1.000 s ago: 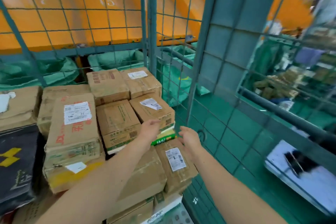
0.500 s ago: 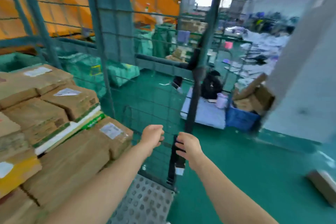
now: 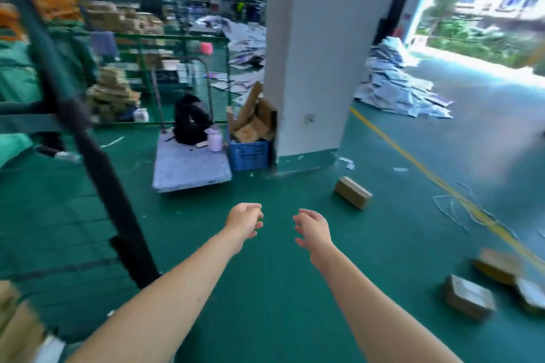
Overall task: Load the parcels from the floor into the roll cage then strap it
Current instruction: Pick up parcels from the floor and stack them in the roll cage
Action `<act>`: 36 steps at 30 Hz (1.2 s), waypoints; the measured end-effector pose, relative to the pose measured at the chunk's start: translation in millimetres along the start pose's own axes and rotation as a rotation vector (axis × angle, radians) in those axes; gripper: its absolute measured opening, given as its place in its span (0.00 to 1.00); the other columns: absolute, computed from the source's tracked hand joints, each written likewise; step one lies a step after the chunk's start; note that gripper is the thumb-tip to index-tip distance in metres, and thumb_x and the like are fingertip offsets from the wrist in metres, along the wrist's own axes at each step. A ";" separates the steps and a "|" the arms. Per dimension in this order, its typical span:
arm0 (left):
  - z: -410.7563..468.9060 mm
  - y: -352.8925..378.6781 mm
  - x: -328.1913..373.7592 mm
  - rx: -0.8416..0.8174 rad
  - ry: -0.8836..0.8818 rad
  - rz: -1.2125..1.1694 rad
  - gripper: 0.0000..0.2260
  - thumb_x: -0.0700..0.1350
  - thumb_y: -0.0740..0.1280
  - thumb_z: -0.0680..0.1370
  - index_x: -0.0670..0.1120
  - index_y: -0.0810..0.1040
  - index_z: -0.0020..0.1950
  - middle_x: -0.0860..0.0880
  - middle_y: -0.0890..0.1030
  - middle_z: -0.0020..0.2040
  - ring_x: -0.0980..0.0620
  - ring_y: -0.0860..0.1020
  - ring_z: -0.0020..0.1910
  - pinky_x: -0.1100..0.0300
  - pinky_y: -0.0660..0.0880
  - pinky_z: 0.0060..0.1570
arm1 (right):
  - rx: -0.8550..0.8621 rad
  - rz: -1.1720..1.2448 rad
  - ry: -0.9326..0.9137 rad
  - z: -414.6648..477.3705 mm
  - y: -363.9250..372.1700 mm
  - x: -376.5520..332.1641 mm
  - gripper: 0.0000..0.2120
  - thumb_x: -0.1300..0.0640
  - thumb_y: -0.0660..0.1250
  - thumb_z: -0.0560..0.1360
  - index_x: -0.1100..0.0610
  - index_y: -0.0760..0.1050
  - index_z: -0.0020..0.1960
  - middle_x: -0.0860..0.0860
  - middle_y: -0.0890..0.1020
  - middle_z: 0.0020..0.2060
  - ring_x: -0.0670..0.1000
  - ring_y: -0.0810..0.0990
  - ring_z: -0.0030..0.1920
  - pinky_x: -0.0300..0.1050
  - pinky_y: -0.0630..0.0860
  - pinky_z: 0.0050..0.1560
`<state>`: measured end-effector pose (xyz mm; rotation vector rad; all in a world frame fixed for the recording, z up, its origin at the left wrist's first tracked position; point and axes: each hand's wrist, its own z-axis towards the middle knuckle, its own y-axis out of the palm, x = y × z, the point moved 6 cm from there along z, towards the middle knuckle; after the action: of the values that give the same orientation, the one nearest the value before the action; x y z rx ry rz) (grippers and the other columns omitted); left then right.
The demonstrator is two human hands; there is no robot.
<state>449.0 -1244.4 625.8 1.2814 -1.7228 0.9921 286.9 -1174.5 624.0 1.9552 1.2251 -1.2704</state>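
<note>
Both my hands hang over the green floor with loosely curled fingers and hold nothing: my left hand [image 3: 244, 219], my right hand [image 3: 313, 228]. One cardboard parcel [image 3: 352, 192] lies on the floor ahead and to the right. Several more parcels [image 3: 469, 300] lie at the lower right, blurred. The roll cage's dark green corner post [image 3: 97, 168] slants through the left of the view, with a black strap along it. A corner of the stacked parcels inside the cage [image 3: 17, 330] shows at the bottom left.
A white pillar [image 3: 318, 53] stands ahead, a blue crate of cardboard scraps [image 3: 249, 153] at its foot. A flat grey trolley [image 3: 190, 165] carries a black bag. Piles of flattened white cartons [image 3: 395, 88] lie beyond. A yellow floor line [image 3: 427, 171] runs on the right.
The view has swung right, away from the cage towards the open floor. Both hands have left the cage post and strap and now hang free.
</note>
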 end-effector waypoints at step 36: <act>506.6 601.2 244.4 -0.422 -0.132 0.306 0.15 0.44 0.61 0.80 0.45 0.66 0.66 0.48 0.73 0.50 0.46 0.75 0.59 0.51 0.74 0.58 | 0.325 -0.081 0.093 607.4 -403.7 -213.3 0.35 0.57 0.70 0.75 0.55 0.58 0.78 0.55 0.65 0.75 0.55 0.67 0.72 0.50 0.68 0.69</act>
<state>-246.9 -1677.7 550.5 0.8429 -2.1364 0.6630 -373.0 -1547.9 573.4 2.2338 1.2137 -1.5132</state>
